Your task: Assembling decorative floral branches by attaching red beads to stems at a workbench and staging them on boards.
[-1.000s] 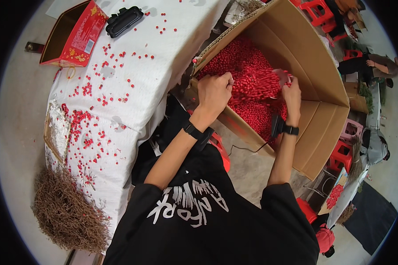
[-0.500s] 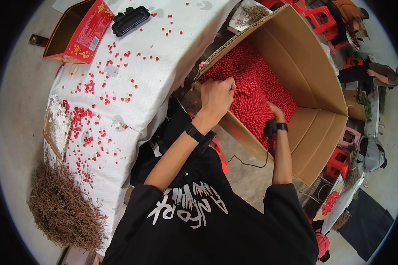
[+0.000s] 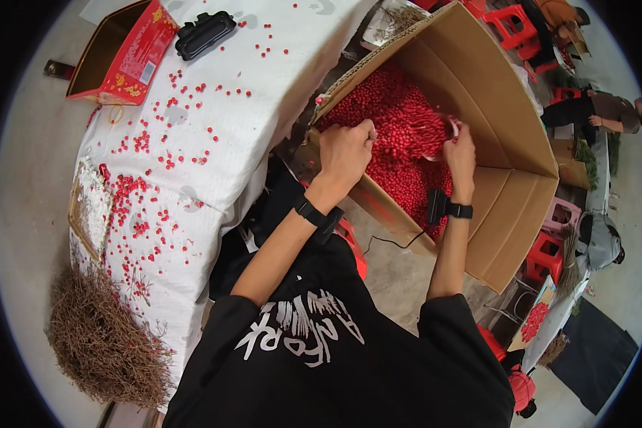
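Small, round red berries (image 3: 399,180) seem light and slippery, best cupped from beneath. The left hand (image 3: 345,151) has clenched fingers; the right hand's (image 3: 461,157) hold, I cannot tell.

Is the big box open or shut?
Open: the box has nothing closed over its top, and lots of red berries show inside.

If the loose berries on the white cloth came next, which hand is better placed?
Probably the left hand: it is by the near side of the cardboard box, closer to the white cloth. The right hand is farther across, over the box.
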Tool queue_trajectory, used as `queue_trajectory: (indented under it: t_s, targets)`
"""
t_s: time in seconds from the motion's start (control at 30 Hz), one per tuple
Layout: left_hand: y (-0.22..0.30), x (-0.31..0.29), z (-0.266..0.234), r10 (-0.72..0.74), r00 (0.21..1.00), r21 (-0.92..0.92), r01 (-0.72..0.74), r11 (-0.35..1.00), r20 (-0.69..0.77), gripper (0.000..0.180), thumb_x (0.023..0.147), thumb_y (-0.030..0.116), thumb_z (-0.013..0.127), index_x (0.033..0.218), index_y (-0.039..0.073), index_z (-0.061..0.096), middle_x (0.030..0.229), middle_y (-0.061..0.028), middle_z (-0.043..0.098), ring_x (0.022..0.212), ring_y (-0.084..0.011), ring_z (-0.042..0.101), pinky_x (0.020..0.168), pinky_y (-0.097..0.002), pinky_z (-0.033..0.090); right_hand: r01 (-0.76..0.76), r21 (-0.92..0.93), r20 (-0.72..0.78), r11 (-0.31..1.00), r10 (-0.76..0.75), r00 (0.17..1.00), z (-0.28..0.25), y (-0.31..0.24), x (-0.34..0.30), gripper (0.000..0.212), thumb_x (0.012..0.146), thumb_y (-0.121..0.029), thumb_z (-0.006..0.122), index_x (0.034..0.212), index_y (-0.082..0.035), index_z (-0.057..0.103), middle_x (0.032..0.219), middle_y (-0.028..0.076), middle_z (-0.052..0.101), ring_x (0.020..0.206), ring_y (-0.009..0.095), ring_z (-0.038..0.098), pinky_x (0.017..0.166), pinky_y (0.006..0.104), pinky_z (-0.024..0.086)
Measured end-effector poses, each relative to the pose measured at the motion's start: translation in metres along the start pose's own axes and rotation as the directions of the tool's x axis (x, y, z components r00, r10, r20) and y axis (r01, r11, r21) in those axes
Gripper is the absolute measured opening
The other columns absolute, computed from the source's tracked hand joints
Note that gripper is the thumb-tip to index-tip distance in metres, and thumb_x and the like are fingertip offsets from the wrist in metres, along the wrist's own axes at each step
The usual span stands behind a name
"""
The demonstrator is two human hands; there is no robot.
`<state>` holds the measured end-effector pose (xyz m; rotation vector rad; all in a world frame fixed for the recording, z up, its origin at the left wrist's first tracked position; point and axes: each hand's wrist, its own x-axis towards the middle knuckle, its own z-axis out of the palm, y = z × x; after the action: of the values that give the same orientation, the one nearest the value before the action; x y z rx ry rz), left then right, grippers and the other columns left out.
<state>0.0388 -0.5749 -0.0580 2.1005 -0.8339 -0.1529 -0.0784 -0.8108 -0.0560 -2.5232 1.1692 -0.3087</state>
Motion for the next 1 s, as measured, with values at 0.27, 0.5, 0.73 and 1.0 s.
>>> queue_trajectory:
  t_s: [0.27,0.5,0.73,1.0]
  targets:
    - [0.015,0.005,-0.024,-0.048,0.891,-0.818,0.435,0.377,0.451,0.012,0.085,0.005,0.069,0.086,-0.002,0.060,0.080,-0.0118,0.072,0.076,-0.0165,0.072,0.062,-0.0242,0.051,-0.535,0.486,0.762,0.691,-0.035,0.647,0.083,0.113,0.005,0.050,0.085,-0.014,0.057,0.132,-0.002,0.049,0.107,0.023,0.065,0.100,0.029,0.064,0.087,0.0392,0.049]
    - [0.048,0.018,-0.031,-0.120,0.880,-0.590,0.403,0.699,0.459,0.015,0.086,0.008,0.070,0.086,-0.002,0.059,0.082,-0.0139,0.072,0.079,-0.0165,0.072,0.060,-0.0222,0.051,0.023,0.093,0.360,0.995,-0.055,0.931,0.000,0.078,-0.033,0.049,0.089,-0.025,0.066,0.128,0.002,0.052,0.104,0.021,0.066,0.090,0.028,0.065,0.083,0.0349,0.051]
    - [0.051,0.004,-0.037,-0.106,0.859,-0.680,0.467,0.565,0.501,0.016,0.087,0.007,0.070,0.085,0.001,0.055,0.084,-0.0146,0.072,0.080,-0.0182,0.072,0.056,-0.0215,0.051,-0.222,0.234,0.303,0.946,0.146,0.942,-0.044,-0.011,-0.093,0.039,0.092,-0.030,0.062,0.117,0.001,0.059,0.088,0.023,0.066,0.083,0.036,0.064,0.076,0.0433,0.049]
    - [0.066,-0.010,-0.066,-0.007,0.797,-0.767,0.583,0.268,0.604,0.014,0.086,0.004,0.069,0.087,0.000,0.056,0.086,-0.0192,0.072,0.081,-0.0201,0.072,0.060,-0.0240,0.053,-0.293,0.041,0.238,0.955,0.276,0.931,-0.029,-0.019,-0.101,0.048,0.097,-0.042,0.050,0.103,0.003,0.061,0.080,0.027,0.063,0.082,0.046,0.060,0.075,0.0491,0.046]
